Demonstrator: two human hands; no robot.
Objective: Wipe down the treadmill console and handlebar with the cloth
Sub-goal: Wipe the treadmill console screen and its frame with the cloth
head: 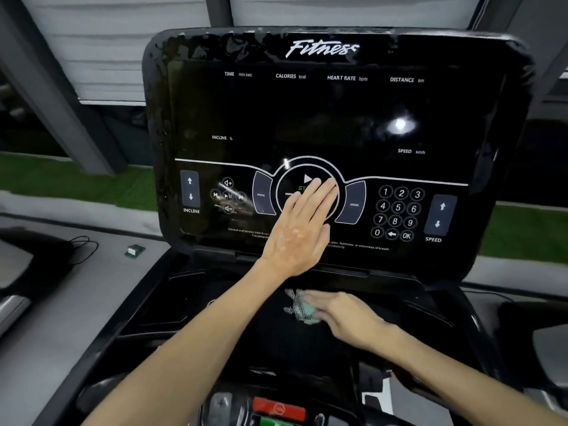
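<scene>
Grey shuttered walls and a strip of green turf lie behind the treadmill, across the top and sides of the frame. The black console [322, 118] fills the upper middle, tilted back. Its glossy panel runs left to right, with wet streaks along the top edge. Below it, at mid-frame, a dark tray surface [190, 299] steps toward the viewer.

The left hand [302, 229] lies released, its fingers straight and flat over the round start button at the panel's centre. The right hand [341, 315] rests lower on the tray. Its fingers lie fairly straight on the cloth [299, 305], pressing rather than clutching as far as the blur shows.

The crumpled cloth sits just below the panel's bottom edge, so the right hand is nearer. The panel lies up and away from it.
</scene>
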